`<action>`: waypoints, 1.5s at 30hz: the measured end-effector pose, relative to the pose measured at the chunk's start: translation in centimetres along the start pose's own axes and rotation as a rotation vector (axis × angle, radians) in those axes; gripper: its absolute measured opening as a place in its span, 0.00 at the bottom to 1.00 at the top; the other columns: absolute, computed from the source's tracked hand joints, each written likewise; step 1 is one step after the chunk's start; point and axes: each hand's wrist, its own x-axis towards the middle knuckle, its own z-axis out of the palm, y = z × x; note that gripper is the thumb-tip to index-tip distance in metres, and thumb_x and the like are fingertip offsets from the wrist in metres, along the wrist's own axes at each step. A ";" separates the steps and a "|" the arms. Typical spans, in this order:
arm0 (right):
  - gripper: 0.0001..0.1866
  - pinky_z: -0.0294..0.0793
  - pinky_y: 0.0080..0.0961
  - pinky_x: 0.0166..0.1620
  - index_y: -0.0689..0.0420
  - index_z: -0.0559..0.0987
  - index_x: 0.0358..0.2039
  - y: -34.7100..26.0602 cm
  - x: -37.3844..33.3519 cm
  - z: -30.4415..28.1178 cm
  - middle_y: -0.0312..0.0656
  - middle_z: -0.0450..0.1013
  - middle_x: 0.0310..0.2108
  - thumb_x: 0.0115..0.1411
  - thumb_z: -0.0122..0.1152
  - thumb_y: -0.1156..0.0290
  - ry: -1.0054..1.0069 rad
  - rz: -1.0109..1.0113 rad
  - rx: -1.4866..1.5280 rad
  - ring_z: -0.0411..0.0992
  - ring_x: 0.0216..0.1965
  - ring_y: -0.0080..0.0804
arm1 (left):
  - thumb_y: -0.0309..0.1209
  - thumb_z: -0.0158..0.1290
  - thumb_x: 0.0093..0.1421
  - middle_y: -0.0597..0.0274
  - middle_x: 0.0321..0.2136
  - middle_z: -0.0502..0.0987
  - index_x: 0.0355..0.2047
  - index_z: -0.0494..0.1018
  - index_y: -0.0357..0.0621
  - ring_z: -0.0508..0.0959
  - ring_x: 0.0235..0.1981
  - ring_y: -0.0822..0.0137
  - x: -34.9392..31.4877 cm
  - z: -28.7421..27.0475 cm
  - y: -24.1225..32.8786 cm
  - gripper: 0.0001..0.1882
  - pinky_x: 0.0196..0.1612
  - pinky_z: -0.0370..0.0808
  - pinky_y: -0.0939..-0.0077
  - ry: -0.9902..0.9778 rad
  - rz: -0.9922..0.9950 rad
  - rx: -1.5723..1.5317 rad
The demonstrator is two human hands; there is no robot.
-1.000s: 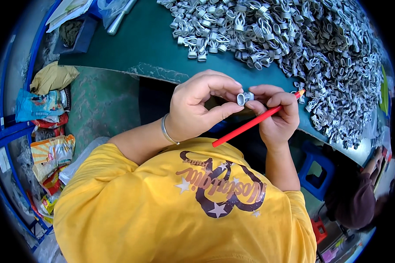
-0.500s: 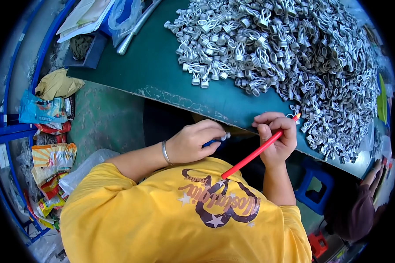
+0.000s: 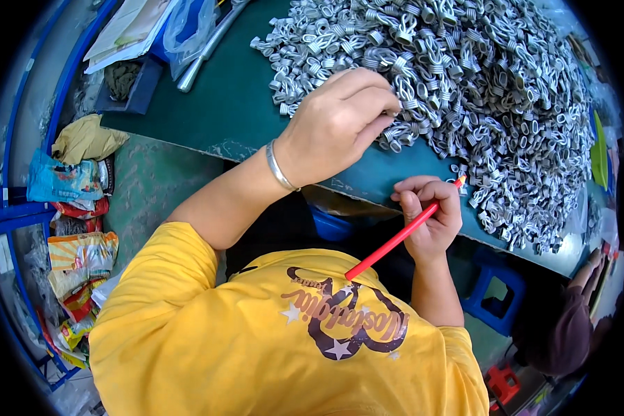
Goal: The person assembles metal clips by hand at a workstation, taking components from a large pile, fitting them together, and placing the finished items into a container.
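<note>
My left hand [image 3: 336,125], with a silver bangle on its wrist, reaches over the near left part of a big heap of small silver-grey looped pieces with ribbed collars [image 3: 457,76]. Its thumb and fingers come together at the heap; whatever is between them is hidden. Over the table's front edge, my right hand [image 3: 433,218] is closed around a red pencil [image 3: 395,244]. The pencil's sharpened tip points up toward the heap, its other end down toward my yellow shirt. Close to that tip lie a few loose pieces [image 3: 459,170].
The green table [image 3: 211,104] has a worn front edge. At its far left are papers [image 3: 128,31], a blue bin [image 3: 142,87] and a silver rod [image 3: 208,52]. Snack packets [image 3: 83,253] fill a blue rack at left. A blue stool [image 3: 494,291] and another person's sleeve [image 3: 568,333] are at right.
My left hand has risen from in front of my chest, where it held a small grey piece, up and to the right onto the heap. My right hand keeps the pencil, almost still.
</note>
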 end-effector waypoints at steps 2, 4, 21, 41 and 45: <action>0.13 0.72 0.19 0.30 0.60 0.66 0.27 0.2 0.0 0.0 0.48 0.75 0.27 0.52 0.63 0.82 -0.007 -0.006 0.013 0.73 0.26 0.28 | 0.18 0.61 0.46 0.58 0.31 0.74 0.31 0.76 0.39 0.76 0.27 0.68 -0.8 -0.3 0.9 0.11 0.31 0.73 0.78 0.024 -0.169 -0.125; 0.12 0.72 0.19 0.30 0.60 0.66 0.27 0.2 0.1 0.2 0.48 0.75 0.27 0.52 0.62 0.83 0.007 -0.010 0.005 0.73 0.27 0.28 | 0.18 0.60 0.49 0.58 0.33 0.75 0.33 0.75 0.36 0.77 0.27 0.72 -1.5 -1.1 1.4 0.10 0.30 0.74 0.81 0.023 -0.253 -0.209; 0.11 0.77 0.20 0.36 0.60 0.64 0.30 -0.8 0.7 1.0 0.52 0.73 0.35 0.56 0.56 0.85 -0.016 0.198 0.378 0.74 0.31 0.26 | 0.16 0.54 0.55 0.50 0.33 0.77 0.41 0.69 0.30 0.81 0.33 0.62 -6.1 -0.3 5.0 0.13 0.38 0.80 0.73 0.067 -0.927 -1.230; 0.23 0.76 0.28 0.36 0.57 0.60 0.32 -0.7 0.6 0.4 0.55 0.74 0.34 0.48 0.70 0.74 -0.049 -0.317 0.131 0.74 0.36 0.40 | 0.12 0.54 0.52 0.51 0.36 0.74 0.37 0.72 0.30 0.79 0.34 0.66 -8.0 -1.2 5.1 0.11 0.38 0.78 0.76 -0.019 -0.819 -1.158; 0.14 0.74 0.22 0.34 0.58 0.61 0.32 -0.2 0.3 -0.3 0.54 0.74 0.33 0.57 0.61 0.73 0.076 -0.203 0.054 0.73 0.32 0.33 | 0.12 0.53 0.53 0.51 0.36 0.74 0.34 0.72 0.31 0.80 0.36 0.64 -10.6 -2.0 5.3 0.08 0.40 0.80 0.74 -0.195 -0.913 -1.222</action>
